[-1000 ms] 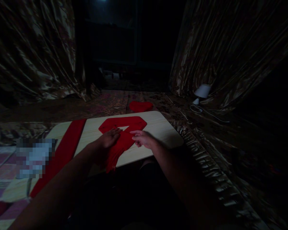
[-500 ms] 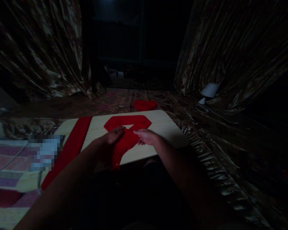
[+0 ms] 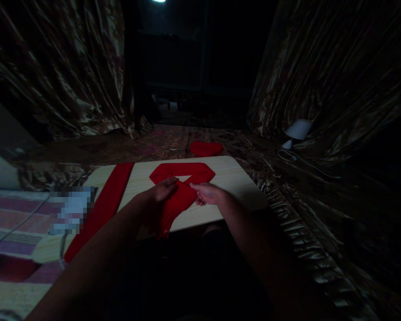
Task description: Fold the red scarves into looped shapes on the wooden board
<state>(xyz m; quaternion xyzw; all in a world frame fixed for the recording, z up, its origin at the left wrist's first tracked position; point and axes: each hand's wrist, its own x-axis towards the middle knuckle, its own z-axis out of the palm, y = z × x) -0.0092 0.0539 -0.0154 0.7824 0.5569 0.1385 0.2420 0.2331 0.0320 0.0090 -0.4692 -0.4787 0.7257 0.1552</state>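
Scarf (image 3: pixel 183 171): red, folded on surface (image 3: pixel 235 180); fringe lost in darkness.
Left hand (image 3: pixel 165 189): flat, pressing scarf.
Right hand (image 3: pixel 207 194): fingers curled at scarf's edge; grip unclear.

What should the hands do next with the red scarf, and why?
Probably press the crossing flat: the left hand and right hand rest where the red scarf folds over itself on the board, and its fringe dangles off the near edge.
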